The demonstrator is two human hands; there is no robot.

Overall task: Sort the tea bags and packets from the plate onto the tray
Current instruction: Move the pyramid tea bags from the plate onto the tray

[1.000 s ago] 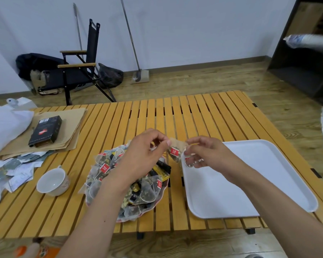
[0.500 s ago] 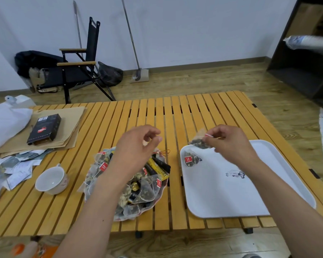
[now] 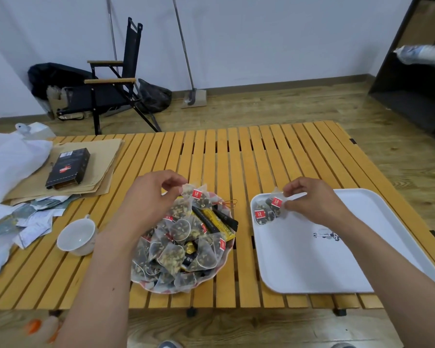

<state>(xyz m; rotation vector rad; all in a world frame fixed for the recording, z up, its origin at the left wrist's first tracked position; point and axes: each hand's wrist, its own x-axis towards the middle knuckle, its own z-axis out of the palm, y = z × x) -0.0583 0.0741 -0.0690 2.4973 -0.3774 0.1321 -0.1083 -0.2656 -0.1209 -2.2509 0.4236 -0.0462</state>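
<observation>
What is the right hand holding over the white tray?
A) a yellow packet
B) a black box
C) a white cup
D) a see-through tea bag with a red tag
D: the right hand pinches a see-through mesh tea bag with a red tag over the far left corner of the white plastic tray; the left hand pinches a second red-tagged tea bag.

The left forearm (image 3: 103,272) and right forearm (image 3: 387,262) are bare. A small dark mole dots the left. A greyish shoe toe (image 3: 169,344) shows at the bottom edge.
</observation>
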